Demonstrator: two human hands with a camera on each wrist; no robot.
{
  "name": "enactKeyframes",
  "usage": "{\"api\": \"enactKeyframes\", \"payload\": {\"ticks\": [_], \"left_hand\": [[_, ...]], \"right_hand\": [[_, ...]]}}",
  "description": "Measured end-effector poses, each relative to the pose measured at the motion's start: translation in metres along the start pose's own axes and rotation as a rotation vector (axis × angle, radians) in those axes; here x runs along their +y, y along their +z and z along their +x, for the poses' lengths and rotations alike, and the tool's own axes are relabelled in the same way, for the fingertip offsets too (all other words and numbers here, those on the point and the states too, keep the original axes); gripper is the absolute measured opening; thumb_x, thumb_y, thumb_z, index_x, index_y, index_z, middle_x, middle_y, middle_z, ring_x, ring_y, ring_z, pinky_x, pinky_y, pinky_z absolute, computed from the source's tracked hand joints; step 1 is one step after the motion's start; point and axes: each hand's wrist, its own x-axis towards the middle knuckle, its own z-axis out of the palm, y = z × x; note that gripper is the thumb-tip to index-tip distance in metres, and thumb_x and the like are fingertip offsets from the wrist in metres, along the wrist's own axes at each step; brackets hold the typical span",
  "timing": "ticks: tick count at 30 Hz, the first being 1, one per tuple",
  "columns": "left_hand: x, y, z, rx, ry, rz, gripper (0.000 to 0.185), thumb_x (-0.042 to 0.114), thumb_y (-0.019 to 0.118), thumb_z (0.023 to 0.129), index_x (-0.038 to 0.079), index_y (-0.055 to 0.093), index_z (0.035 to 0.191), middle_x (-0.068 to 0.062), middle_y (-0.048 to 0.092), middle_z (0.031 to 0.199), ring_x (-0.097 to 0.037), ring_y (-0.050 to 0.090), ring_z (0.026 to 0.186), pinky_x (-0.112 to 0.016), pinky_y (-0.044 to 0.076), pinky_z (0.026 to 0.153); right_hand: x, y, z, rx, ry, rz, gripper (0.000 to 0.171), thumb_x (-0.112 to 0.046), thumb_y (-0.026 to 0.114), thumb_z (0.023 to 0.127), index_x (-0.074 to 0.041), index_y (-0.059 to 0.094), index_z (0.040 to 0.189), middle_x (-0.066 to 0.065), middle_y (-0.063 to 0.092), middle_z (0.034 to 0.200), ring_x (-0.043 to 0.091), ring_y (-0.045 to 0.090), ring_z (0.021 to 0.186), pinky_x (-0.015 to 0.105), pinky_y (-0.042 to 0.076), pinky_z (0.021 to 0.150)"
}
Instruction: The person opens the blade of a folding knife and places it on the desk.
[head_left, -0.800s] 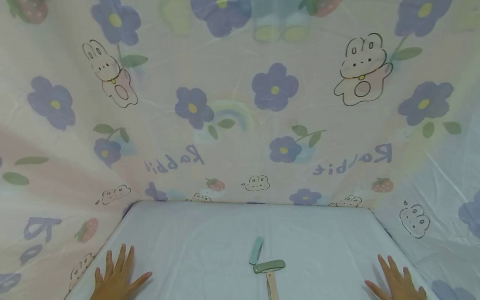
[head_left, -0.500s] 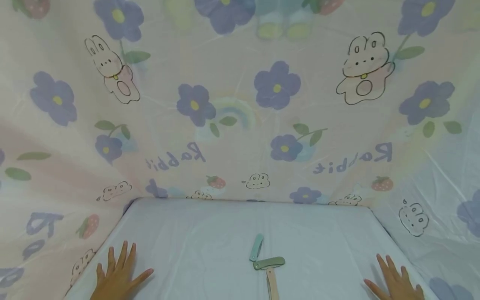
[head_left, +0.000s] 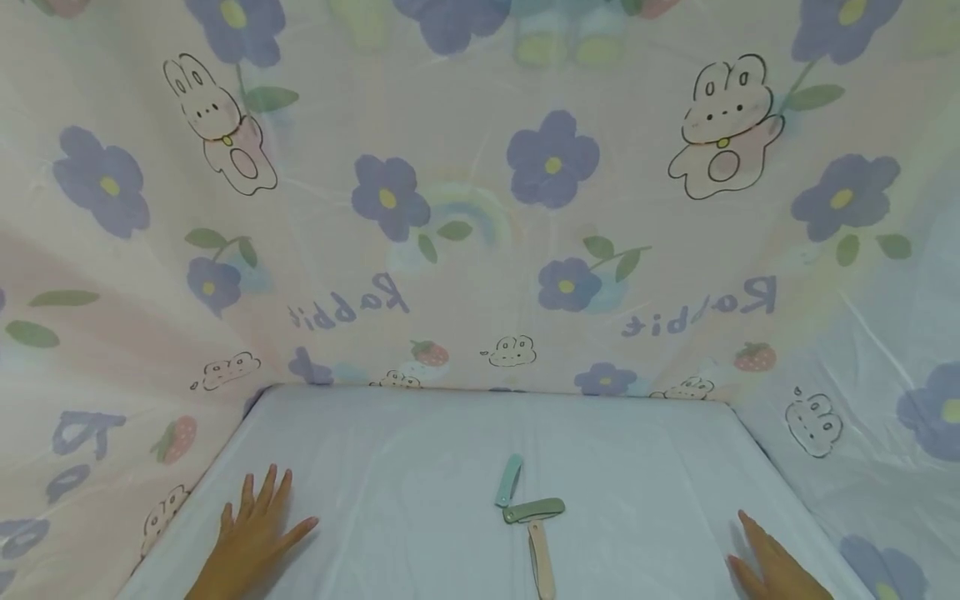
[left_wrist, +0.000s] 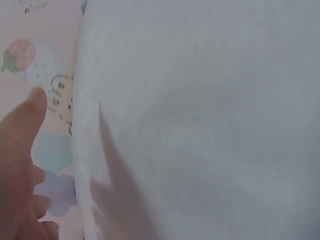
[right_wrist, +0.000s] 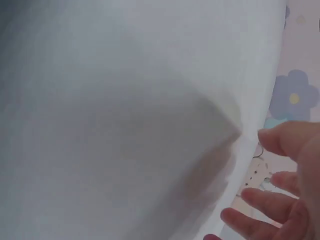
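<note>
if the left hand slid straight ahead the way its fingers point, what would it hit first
Probably nothing on the white sheet: the left hand points forward and slightly right, well left of the three folding knives. It would likely reach the printed cloth backdrop first, though depth is unclear.

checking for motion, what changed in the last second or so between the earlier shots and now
The left hand slid slightly forward and inward on the white sheet; the right hand sank toward the frame's lower edge. Nothing was gripped or released. The three folded pastel tools kept their arrangement.

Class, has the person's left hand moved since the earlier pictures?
Yes: the left hand slid slightly right, towards the green plastic folding knife.
</note>
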Motion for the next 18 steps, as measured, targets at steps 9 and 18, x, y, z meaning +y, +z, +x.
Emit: {"api": "enactKeyframes", "payload": {"ticks": [9,18], "left_hand": [[0.045,0.01,0.008,-0.022,0.068,-0.096,0.079,0.056,0.049,0.09,0.002,0.029,0.144,-0.022,0.014,0.151,-0.043,0.01,0.136,-0.067,0.02,0.099],[0.092,0.023,0.023,-0.012,0.152,-0.093,0.073,0.053,0.052,0.089,0.015,0.028,0.146,-0.004,0.012,0.154,-0.032,0.012,0.138,-0.056,0.031,0.101]], "right_hand": [[-0.043,-0.009,0.007,0.066,-0.02,0.04,0.05,-0.025,0.062,0.088,0.008,0.05,0.123,0.024,0.058,0.112,0.041,0.057,0.097,0.054,0.047,0.081],[-0.079,-0.003,0.018,0.014,-0.029,0.126,0.046,-0.033,0.06,0.09,-0.003,0.055,0.125,0.015,0.057,0.121,0.037,0.053,0.11,0.055,0.042,0.09]]}}
